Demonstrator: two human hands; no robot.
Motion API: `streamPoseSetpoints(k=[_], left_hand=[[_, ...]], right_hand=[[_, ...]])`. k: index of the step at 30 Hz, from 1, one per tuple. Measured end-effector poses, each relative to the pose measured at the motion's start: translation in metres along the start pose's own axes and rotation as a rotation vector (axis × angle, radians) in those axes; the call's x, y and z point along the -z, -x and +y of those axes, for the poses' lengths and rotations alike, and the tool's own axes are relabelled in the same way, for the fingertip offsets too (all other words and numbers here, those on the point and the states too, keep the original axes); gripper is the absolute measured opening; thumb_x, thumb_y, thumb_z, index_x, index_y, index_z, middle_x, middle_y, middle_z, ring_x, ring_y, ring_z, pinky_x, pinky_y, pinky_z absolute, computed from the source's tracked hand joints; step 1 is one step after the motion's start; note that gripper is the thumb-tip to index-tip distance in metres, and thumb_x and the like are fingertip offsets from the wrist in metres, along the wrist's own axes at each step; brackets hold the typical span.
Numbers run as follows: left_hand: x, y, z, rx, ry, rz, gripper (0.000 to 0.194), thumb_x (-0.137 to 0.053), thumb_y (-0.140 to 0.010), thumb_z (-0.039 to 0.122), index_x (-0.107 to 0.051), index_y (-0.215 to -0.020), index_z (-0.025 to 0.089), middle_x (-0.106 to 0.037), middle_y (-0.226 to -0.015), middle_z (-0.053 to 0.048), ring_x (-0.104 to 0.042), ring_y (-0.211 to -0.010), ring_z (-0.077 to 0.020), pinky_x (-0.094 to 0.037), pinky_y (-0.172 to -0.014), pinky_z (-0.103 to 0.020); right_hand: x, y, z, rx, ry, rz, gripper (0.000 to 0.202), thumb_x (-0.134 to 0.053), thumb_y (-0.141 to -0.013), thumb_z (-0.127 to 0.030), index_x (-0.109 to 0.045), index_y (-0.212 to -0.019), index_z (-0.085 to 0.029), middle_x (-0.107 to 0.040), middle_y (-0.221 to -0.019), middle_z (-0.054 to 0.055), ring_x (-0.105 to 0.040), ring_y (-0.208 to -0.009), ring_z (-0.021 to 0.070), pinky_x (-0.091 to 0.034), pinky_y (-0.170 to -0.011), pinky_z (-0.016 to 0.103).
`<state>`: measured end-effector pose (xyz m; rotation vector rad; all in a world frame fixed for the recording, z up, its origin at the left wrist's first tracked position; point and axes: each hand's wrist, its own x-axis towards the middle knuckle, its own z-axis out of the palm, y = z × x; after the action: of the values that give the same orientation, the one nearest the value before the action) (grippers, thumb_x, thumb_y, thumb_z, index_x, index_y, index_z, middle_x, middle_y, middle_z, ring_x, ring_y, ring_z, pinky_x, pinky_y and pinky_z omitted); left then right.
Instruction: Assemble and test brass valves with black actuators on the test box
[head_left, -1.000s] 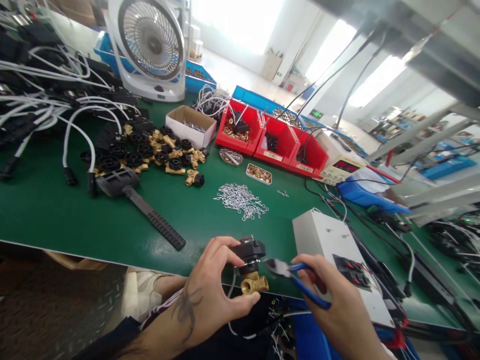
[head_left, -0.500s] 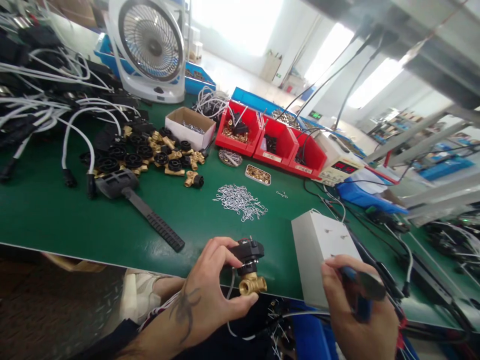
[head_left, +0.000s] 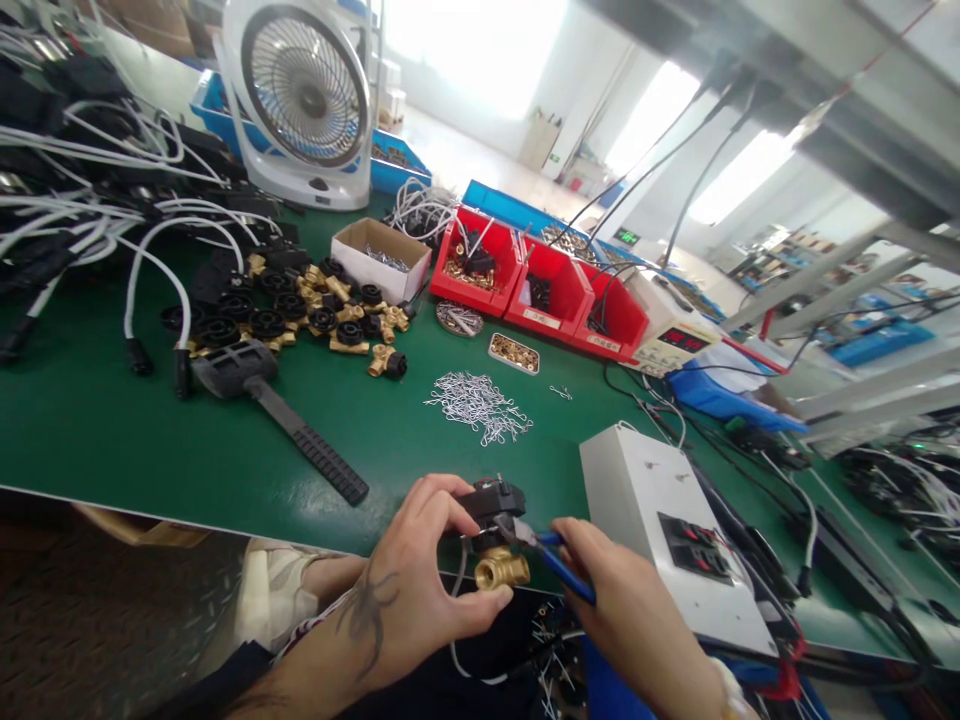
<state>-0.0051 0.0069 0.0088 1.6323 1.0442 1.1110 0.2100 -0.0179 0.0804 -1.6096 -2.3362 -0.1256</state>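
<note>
Between thumb and fingers, my left hand holds a brass valve with a black actuator on top, at the front edge of the bench. A white cable hangs from it behind my thumb. My right hand is closed round blue-handled pliers. Their jaws are at the black collar where the actuator meets the brass body; whether they grip anything there is too small to tell. Beyond my hands lies a pile of silver spring clips on the green bench.
A grey box with switches stands right of my hands. A black mallet lies at left, near heaped brass valves. Red bins, a small tray of brass parts and a white fan stand farther back.
My right hand has moved left from over the grey box, bringing the pliers to the valve. My left hand still holds the valve in nearly the same spot.
</note>
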Motion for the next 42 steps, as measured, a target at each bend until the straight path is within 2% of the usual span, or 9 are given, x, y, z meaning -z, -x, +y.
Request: streamPoseSetpoints(k=[2,7,12,18,23,28,33,39,42], left_hand=[[0.001,0.000,0.000,0.001,0.002,-0.002,0.036,-0.075,-0.063,0.015,-0.049,-0.088,0.023,-0.055,-0.119,-0.006,-0.057,-0.110,-0.0258,-0.050,-0.092,-0.044],[0.002,-0.003,0.000,0.015,0.007,-0.038,0.035,-0.075,-0.064,0.015,-0.049,-0.086,0.023,-0.054,-0.119,-0.006,-0.057,-0.108,-0.0245,-0.050,-0.092,-0.043],[0.002,-0.004,0.000,0.023,0.010,-0.030,0.036,-0.075,-0.062,0.015,-0.049,-0.085,0.023,-0.054,-0.118,-0.006,-0.057,-0.108,-0.0251,-0.050,-0.093,-0.044],[0.002,-0.004,0.002,0.038,0.015,-0.041,0.035,-0.075,-0.063,0.015,-0.048,-0.085,0.023,-0.054,-0.118,-0.007,-0.058,-0.105,-0.0245,-0.051,-0.092,-0.043],[0.002,-0.005,0.002,0.013,-0.019,-0.034,0.036,-0.075,-0.061,0.015,-0.047,-0.083,0.023,-0.055,-0.117,-0.007,-0.059,-0.104,-0.0256,-0.051,-0.092,-0.044],[0.001,-0.005,0.002,0.015,0.007,-0.039,0.036,-0.074,-0.062,0.014,-0.047,-0.084,0.023,-0.055,-0.116,-0.006,-0.058,-0.104,-0.0246,-0.051,-0.091,-0.043],[0.001,-0.006,0.000,0.012,-0.008,-0.033,0.037,-0.075,-0.061,0.016,-0.047,-0.083,0.023,-0.054,-0.116,-0.006,-0.058,-0.104,-0.0254,-0.050,-0.092,-0.044],[0.002,-0.004,0.001,0.009,-0.009,-0.046,0.035,-0.075,-0.061,0.015,-0.048,-0.083,0.023,-0.055,-0.116,-0.006,-0.058,-0.103,-0.0245,-0.051,-0.090,-0.041],[0.003,-0.005,0.002,0.008,-0.023,-0.028,0.036,-0.075,-0.060,0.015,-0.048,-0.082,0.023,-0.055,-0.115,-0.006,-0.059,-0.103,-0.0254,-0.051,-0.090,-0.042]], right_hand=[[0.003,-0.001,0.002,-0.008,-0.002,-0.030,0.020,-0.043,-0.087,-0.009,-0.058,-0.090,-0.022,-0.060,-0.068,0.000,-0.059,-0.056,0.0161,-0.045,-0.051,0.026],[0.011,0.002,0.000,-0.233,-0.032,0.433,0.009,-0.055,-0.089,-0.017,-0.056,-0.094,-0.023,-0.064,-0.084,0.002,-0.064,-0.074,0.0170,-0.050,-0.066,0.027],[0.002,-0.001,-0.002,0.013,0.024,-0.068,0.022,-0.043,-0.085,-0.008,-0.058,-0.090,-0.022,-0.061,-0.067,0.000,-0.058,-0.052,0.0157,-0.043,-0.049,0.026],[0.009,-0.003,-0.002,-0.137,-0.065,0.281,0.018,-0.050,-0.085,-0.009,-0.052,-0.097,-0.023,-0.062,-0.081,0.001,-0.061,-0.062,0.0134,-0.048,-0.055,0.021],[0.000,-0.002,-0.001,0.047,0.081,-0.035,0.025,-0.041,-0.083,-0.004,-0.058,-0.092,-0.021,-0.059,-0.068,0.001,-0.057,-0.052,0.0166,-0.043,-0.048,0.027],[0.008,0.001,0.000,-0.128,-0.067,0.250,0.020,-0.049,-0.085,-0.009,-0.053,-0.098,-0.023,-0.061,-0.081,0.001,-0.060,-0.062,0.0150,-0.047,-0.057,0.025],[0.002,-0.001,0.001,0.050,0.092,-0.017,0.027,-0.040,-0.082,-0.003,-0.058,-0.092,-0.021,-0.058,-0.067,0.000,-0.057,-0.053,0.0160,-0.042,-0.049,0.026],[0.006,0.001,0.000,-0.132,-0.044,0.261,0.019,-0.050,-0.086,-0.008,-0.053,-0.099,-0.022,-0.061,-0.083,0.002,-0.062,-0.068,0.0152,-0.048,-0.059,0.023],[0.000,0.001,0.001,-0.026,0.033,0.078,0.025,-0.043,-0.082,-0.004,-0.055,-0.096,-0.022,-0.060,-0.074,0.001,-0.060,-0.059,0.0164,-0.046,-0.052,0.026]])
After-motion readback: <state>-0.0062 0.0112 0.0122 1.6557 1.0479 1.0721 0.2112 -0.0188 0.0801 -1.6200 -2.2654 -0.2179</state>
